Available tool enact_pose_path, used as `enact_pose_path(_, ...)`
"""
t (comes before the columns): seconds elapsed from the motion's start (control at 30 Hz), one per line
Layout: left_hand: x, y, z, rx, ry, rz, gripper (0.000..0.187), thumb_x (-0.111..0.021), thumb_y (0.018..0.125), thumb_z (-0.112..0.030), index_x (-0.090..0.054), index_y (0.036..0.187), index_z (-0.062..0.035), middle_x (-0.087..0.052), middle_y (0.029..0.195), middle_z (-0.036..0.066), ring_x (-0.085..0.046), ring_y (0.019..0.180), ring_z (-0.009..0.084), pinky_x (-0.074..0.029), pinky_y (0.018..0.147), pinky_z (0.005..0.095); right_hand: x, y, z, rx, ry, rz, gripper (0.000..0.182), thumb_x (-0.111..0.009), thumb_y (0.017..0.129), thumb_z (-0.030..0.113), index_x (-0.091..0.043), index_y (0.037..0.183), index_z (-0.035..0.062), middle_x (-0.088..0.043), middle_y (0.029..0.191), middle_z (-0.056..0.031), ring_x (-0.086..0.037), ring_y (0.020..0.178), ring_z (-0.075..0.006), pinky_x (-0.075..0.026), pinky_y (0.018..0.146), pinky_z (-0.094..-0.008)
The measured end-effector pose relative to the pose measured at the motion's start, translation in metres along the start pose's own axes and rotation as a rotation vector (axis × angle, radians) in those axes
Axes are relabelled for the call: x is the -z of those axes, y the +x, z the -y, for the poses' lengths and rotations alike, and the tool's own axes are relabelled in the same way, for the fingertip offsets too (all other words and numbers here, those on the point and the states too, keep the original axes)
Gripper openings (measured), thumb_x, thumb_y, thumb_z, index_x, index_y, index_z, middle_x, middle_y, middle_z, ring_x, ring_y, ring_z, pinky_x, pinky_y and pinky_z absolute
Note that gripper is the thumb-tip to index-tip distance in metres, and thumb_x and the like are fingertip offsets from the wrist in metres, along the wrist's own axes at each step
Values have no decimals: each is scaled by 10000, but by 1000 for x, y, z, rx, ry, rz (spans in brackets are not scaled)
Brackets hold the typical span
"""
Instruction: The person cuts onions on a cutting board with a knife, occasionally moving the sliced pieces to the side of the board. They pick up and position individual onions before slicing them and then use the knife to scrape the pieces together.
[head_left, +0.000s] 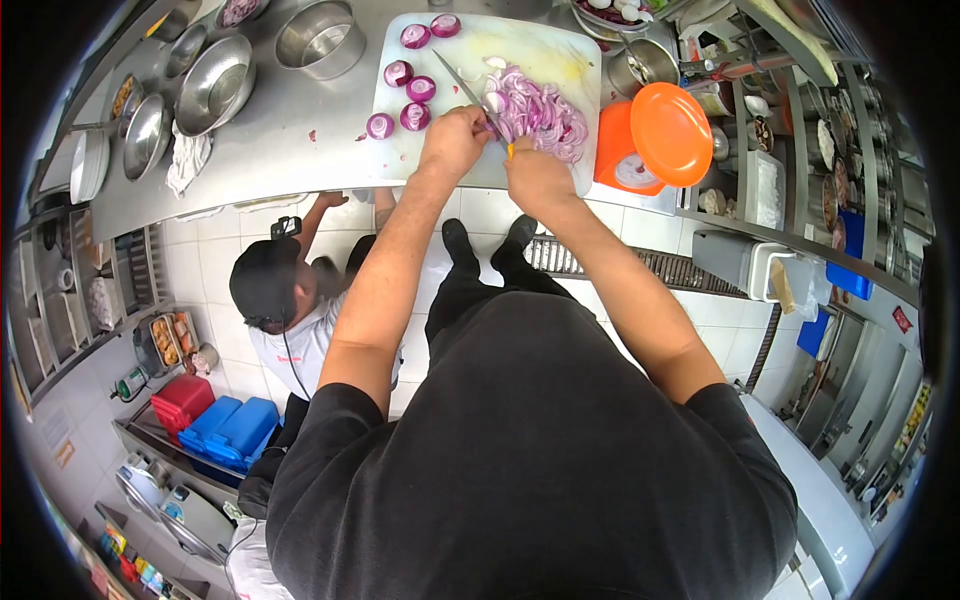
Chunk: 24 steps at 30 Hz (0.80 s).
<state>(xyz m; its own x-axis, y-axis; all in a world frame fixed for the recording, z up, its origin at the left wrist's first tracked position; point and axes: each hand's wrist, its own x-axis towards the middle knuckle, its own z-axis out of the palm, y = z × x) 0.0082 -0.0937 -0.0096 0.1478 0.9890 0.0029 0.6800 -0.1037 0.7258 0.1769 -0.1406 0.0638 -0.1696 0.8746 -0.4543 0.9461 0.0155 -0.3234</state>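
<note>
L hand (pixel 452 140) rests on the white cutting board (pixel 560 55), fingers curled together, bracing an onion piece at the edge of the sliced red onion pile (pixel 540 110). R hand (pixel 535 175) is clamped on a yellow knife handle; the knife (pixel 462 85) blade angles far-left across the board. Six onion halves (pixel 400 73) lie cut-face up, left of the pile. Handling est.: slices are light, wet, slippery, separate easily; halves are firm, so grip by the rounded sides w/ fingertips tucked. Steel bowls (pixel 215 85) sit far left; orange scale (pixel 650 140) just right of the board. Another person (pixel 275 290) crouches near left, below the counter.
</note>
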Motion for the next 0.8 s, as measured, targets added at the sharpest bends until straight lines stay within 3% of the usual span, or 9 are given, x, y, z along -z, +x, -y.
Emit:
enact_pose_path(0.27, 0, -1, -1, 14, 8, -6, 243, -846, 860, -126, -739, 1055, -26, -786, 972, 152, -784, 898, 280, -614, 805, 380, 28, -7, 6, 18, -50, 53, 343, -568, 1057, 209, -557, 1261, -66, -761, 1060, -272, -754, 1017, -427, -582, 890, -528)
enact_pose_path(0.4, -2, -1, 2, 26, 0, 5, 242, -844, 862, -124, -736, 1055, -25, -786, 979, 148, -786, 904, 275, -614, 807, 380, 0, 6, -1, 5, -2, 17, 374, -577, 1059, 242, -551, 1269, -67, -756, 1053, -278, -749, 1014, -438, -580, 882, -534)
enact_pose_path(0.47, 0, -1, 0, 24, 0, 25, 244, -841, 862, -116, -740, 1065, -27, -785, 1004, 153, -786, 903, 275, -613, 808, 381, -16, 21, -10, 33, 24, -48, 394, -587, 1061, 270, -546, 1257, -70, -754, 1004, -281, -749, 966, -455, -580, 836, -548)
enact_pose_path(0.7, 14, -3, -6, -69, 141, 60, 264, -804, 892, -143, -759, 1132, -43, -770, 1108, 160, -776, 905, 303, -607, 818, 403, 1, 21, -11, 17, 56, 4, 422, -599, 1058, 300, -551, 1283, -54, -755, 1067, -283, -743, 1026, -451, -574, 892, -545)
enact_pose_path(0.8, 25, 5, -24, -22, 154, -24, 283, -796, 901, -177, -763, 1156, -59, -768, 1112, 153, -759, 961, 311, -596, 849, 431, -7, 22, -13, 22, 63, -32, 435, -607, 1054, 313, -548, 1286, -51, -752, 1035, -288, -740, 999, -462, -572, 880, -555)
